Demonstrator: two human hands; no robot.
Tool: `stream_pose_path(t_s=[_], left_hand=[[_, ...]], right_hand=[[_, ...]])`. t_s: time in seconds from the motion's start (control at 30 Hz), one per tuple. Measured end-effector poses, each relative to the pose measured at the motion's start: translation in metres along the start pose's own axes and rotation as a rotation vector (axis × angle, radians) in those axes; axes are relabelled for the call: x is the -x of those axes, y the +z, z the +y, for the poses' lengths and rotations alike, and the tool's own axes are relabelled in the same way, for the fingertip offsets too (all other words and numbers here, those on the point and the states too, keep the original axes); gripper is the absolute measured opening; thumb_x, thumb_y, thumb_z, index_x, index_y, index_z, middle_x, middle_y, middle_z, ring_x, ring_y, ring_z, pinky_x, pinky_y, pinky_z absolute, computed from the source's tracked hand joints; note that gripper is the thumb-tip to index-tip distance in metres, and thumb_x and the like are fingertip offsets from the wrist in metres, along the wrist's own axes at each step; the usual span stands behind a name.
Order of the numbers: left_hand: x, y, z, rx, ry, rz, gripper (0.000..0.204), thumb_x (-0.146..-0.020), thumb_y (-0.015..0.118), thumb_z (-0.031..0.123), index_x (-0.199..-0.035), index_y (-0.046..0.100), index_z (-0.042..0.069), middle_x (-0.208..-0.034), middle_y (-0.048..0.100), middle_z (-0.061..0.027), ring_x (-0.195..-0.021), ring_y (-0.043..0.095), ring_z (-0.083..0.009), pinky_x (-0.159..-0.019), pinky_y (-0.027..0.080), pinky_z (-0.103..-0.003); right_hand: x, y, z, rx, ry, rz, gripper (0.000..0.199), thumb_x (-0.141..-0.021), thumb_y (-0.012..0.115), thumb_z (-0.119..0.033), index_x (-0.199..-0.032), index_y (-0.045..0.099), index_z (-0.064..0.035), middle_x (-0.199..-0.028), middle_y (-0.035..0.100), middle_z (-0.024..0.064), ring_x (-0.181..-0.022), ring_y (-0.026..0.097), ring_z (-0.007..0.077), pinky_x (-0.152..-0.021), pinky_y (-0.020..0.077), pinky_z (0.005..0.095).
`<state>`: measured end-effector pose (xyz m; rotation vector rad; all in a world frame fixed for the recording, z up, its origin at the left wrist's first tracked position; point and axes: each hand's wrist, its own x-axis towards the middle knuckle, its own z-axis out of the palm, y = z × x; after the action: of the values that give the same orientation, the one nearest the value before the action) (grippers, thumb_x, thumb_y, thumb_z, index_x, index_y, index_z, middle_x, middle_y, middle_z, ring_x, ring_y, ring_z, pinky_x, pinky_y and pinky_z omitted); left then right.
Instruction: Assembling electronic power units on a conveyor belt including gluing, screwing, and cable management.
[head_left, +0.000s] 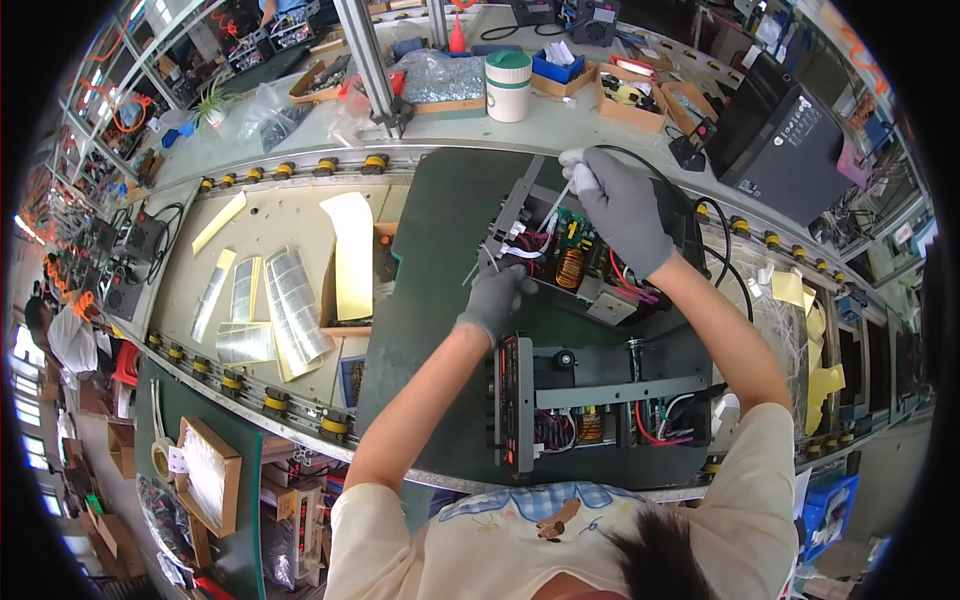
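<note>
An opened electronic unit with a dark metal case lies on the dark green work board, showing a coil, a circuit board and red, white and purple wires. Over its far side my right hand, in a grey glove, is closed on a thin light-coloured rod that slants down toward the unit's front end. My left hand, gloved too, is curled at the front panel's near corner; what its fingertips pinch is too small to make out. Nearer to me sits a second opened unit with a metal bar across it.
The green board rests on a roller conveyor. To its left lie yellow-backed film strips and a cardboard box. Black cables loop on the right. Beyond the conveyor stand a white lidded cup, parts boxes and a black case.
</note>
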<state>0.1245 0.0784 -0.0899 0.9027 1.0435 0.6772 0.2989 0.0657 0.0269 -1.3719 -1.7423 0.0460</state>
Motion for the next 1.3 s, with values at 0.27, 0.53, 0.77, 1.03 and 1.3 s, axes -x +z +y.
stream_pose_path(t_s=[0.27,0.53,0.77,1.03,1.3], left_hand=[[-0.039,-0.011,-0.019,0.711,-0.32,-0.535,0.009,-0.09,0.044,0.009,-0.082,0.048,0.008,-0.069,0.052,-0.001,-0.046,0.034,-0.0038,-0.039,0.025,-0.017],[-0.02,0.011,0.004,0.267,-0.175,-0.121,0.017,-0.09,0.044,0.016,-0.077,0.052,0.009,-0.056,0.044,0.002,-0.042,0.034,-0.0055,-0.038,0.026,-0.02],[-0.011,0.018,0.009,-0.08,-0.031,0.068,0.018,-0.088,0.047,0.019,-0.08,0.057,0.007,-0.062,0.053,-0.0008,-0.045,0.039,-0.0076,-0.043,0.031,-0.023],[-0.018,0.0,0.001,0.139,-0.107,-0.195,0.017,-0.088,0.042,0.015,-0.076,0.053,0.009,-0.061,0.048,-0.0002,-0.046,0.037,-0.0077,-0.045,0.032,-0.023],[-0.011,0.005,0.009,0.193,-0.132,-0.196,0.014,-0.092,0.044,0.014,-0.085,0.054,0.007,-0.065,0.051,-0.0017,-0.045,0.036,-0.0076,-0.044,0.03,-0.022]], right_hand=[[0.005,0.012,-0.005,0.219,-0.137,-0.018,0.015,-0.089,0.052,-0.012,-0.101,0.059,-0.0068,-0.087,0.066,0.0133,-0.078,0.066,0.027,-0.068,0.0501,0.0316],[-0.009,0.009,0.004,0.121,0.01,-0.036,0.017,-0.089,0.051,-0.016,-0.099,0.06,-0.0053,-0.082,0.066,0.0122,-0.077,0.065,0.0278,-0.068,0.0499,0.033],[-0.013,0.005,-0.013,0.297,-0.09,-0.016,0.015,-0.088,0.052,-0.015,-0.099,0.06,-0.0071,-0.084,0.065,0.013,-0.076,0.063,0.0301,-0.066,0.0493,0.0367],[-0.006,0.019,0.003,0.188,-0.087,-0.084,0.015,-0.088,0.051,-0.013,-0.098,0.06,-0.0057,-0.085,0.065,0.014,-0.076,0.063,0.0307,-0.066,0.0494,0.0355],[0.001,0.02,0.016,0.095,-0.001,-0.093,0.017,-0.088,0.049,-0.012,-0.098,0.06,-0.0031,-0.08,0.064,0.0141,-0.072,0.064,0.0272,-0.066,0.0492,0.033]])
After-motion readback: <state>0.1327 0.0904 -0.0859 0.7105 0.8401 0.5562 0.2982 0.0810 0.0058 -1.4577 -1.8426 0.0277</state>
